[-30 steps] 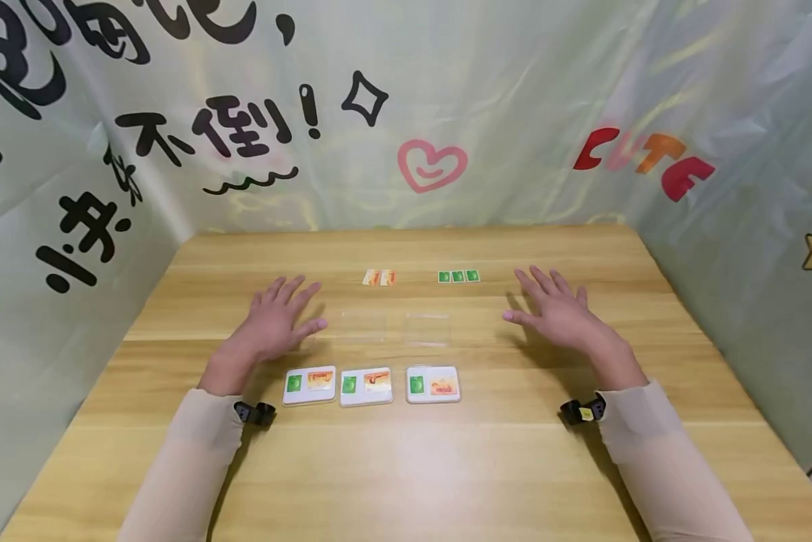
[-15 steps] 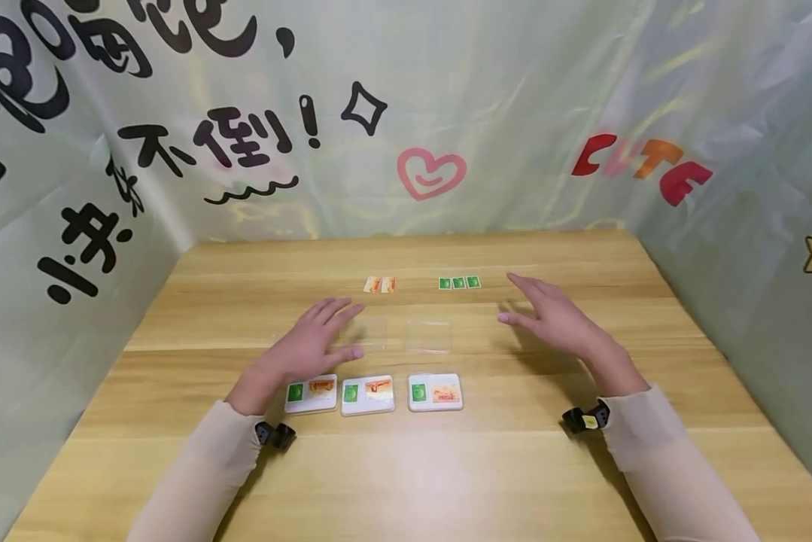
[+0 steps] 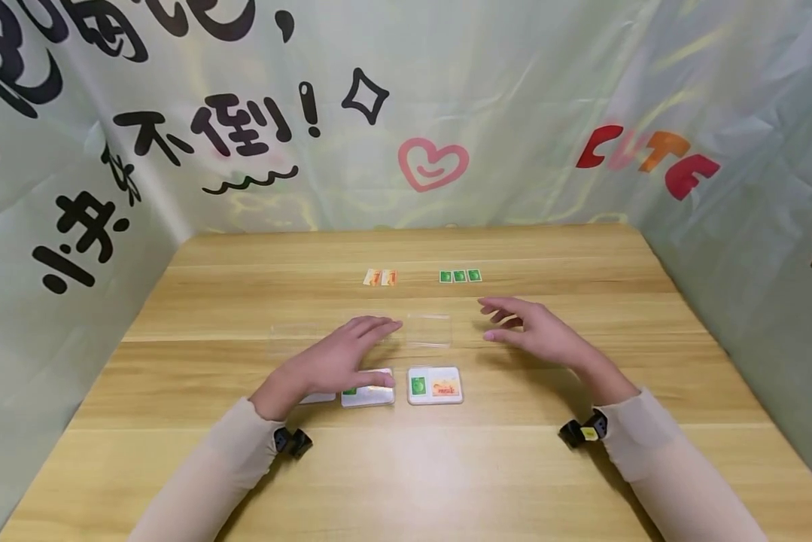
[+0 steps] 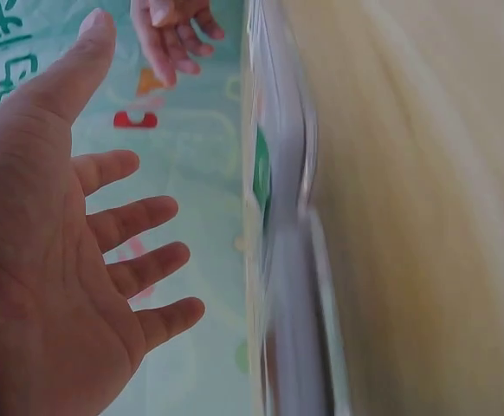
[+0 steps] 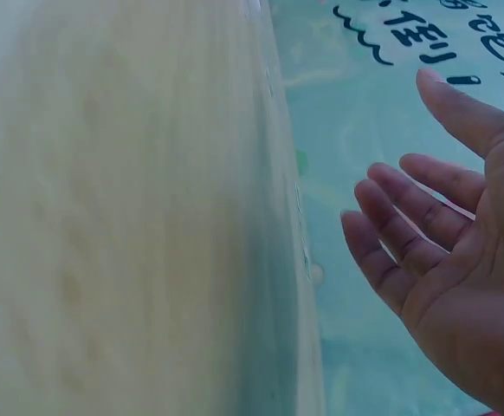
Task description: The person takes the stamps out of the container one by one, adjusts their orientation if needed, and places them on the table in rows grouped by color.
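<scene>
My left hand hovers with fingers extended over the left and middle white flat cases, holding nothing. It hides most of the left case and part of the middle case. To their right lies a third case, with a green sticker and an orange one on its top. In the left wrist view the palm faces the camera, beside the blurred edges of the cases. My right hand is above the table on the right, fingers loosely bent and nothing in them; the right wrist view shows its bare palm.
Clear thin plastic pieces lie behind the cases, one right of my left fingertips and another further left. Farther back are two orange stickers and three green stickers. A printed curtain encloses the wooden table.
My left hand has moved right, from beside the left case to over the left and middle cases. My right hand has shifted slightly inward and its fingers have bent more.
</scene>
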The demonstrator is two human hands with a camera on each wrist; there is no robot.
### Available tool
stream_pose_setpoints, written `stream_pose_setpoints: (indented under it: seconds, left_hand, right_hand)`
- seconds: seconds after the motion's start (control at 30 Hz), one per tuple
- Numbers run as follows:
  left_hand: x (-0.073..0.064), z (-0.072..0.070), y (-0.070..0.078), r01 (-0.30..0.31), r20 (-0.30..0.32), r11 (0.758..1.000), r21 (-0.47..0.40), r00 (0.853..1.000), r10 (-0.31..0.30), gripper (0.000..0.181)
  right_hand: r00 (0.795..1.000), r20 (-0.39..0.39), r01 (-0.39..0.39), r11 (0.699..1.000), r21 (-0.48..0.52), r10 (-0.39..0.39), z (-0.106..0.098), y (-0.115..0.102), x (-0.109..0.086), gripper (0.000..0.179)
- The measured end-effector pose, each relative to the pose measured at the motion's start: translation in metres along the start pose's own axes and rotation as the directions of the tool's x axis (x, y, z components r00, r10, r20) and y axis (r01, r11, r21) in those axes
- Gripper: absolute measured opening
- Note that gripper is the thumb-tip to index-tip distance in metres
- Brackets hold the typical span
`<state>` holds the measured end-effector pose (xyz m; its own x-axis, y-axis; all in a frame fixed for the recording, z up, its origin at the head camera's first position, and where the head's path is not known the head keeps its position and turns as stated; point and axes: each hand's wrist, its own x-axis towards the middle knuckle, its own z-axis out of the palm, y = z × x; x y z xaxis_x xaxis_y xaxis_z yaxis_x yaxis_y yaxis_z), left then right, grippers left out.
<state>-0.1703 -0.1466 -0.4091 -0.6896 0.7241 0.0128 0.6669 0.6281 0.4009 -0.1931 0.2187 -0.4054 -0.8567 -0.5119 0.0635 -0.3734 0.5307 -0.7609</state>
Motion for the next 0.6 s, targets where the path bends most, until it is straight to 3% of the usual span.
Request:
stream_pose_setpoints:
  seconds: [0.17,0.6]
  left_hand:
    - [0.005,0.003,0.008,-0.049,0.034,0.999,0.0,0.998,0.049,0.093]
    - [0.02,0.014,0.022,-0.084,0.099,0.996,0.002,0.992,0.084,0.097]
  right_hand:
    - [0.999,0.014,0.031,0.996,0.081,-0.033,0.01,-0.005,0.0,0.056]
    - [0.988,0.117,0.095,0.992,0.078,-0.103,0.033,-0.015,-0.001,0.05]
